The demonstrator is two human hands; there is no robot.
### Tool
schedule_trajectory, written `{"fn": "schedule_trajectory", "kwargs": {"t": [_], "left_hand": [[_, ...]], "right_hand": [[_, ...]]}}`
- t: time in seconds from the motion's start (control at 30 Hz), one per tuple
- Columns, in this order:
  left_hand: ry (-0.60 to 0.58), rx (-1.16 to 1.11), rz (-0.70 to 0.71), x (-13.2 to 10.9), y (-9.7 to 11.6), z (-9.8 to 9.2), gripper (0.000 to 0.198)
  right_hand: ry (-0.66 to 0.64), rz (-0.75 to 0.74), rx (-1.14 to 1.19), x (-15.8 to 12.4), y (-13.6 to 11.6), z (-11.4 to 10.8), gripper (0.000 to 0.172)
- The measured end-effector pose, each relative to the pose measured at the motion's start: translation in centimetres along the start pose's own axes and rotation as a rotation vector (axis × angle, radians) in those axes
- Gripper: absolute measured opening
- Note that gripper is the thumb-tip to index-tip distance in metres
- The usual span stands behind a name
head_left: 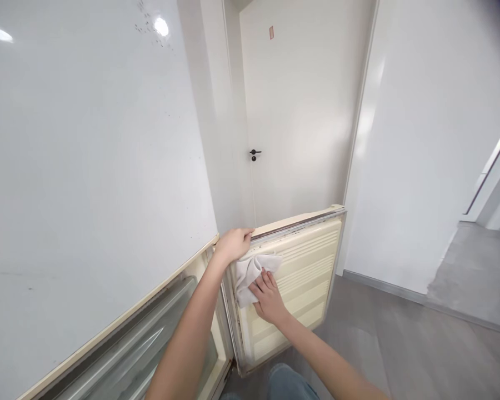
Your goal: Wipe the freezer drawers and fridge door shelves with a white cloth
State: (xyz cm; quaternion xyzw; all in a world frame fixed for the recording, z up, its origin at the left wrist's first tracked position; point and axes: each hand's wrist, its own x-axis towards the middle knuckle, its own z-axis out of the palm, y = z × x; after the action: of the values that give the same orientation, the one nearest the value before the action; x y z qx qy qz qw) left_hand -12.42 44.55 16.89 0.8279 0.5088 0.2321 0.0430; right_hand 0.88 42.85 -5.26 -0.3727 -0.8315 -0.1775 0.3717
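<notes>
A cream-coloured refrigerator door stands swung open, its ribbed inner side facing me. My left hand grips the door's top edge near the hinge side, fingers curled over it. Against the inner panel my right hand presses a crumpled whitish cloth, fingers bent on its right part. Dark grime marks the door's seal along the top. To the left, the open compartment shows a clear drawer front, partly hidden by my left forearm.
A large white panel of the appliance fills the left side. Behind the open door are a closed white room door with a black handle and a white wall. Grey flooring lies to the right; my knee shows below.
</notes>
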Motion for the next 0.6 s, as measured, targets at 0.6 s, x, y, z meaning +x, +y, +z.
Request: {"fn": "schedule_trajectory", "kwargs": {"t": [0.6], "left_hand": [[-0.062,-0.075,0.020,-0.4,-0.1,-0.7,0.045]], "right_hand": [[0.428,0.503,-0.103,-8.2,14.8,-3.2,0.054]]}}
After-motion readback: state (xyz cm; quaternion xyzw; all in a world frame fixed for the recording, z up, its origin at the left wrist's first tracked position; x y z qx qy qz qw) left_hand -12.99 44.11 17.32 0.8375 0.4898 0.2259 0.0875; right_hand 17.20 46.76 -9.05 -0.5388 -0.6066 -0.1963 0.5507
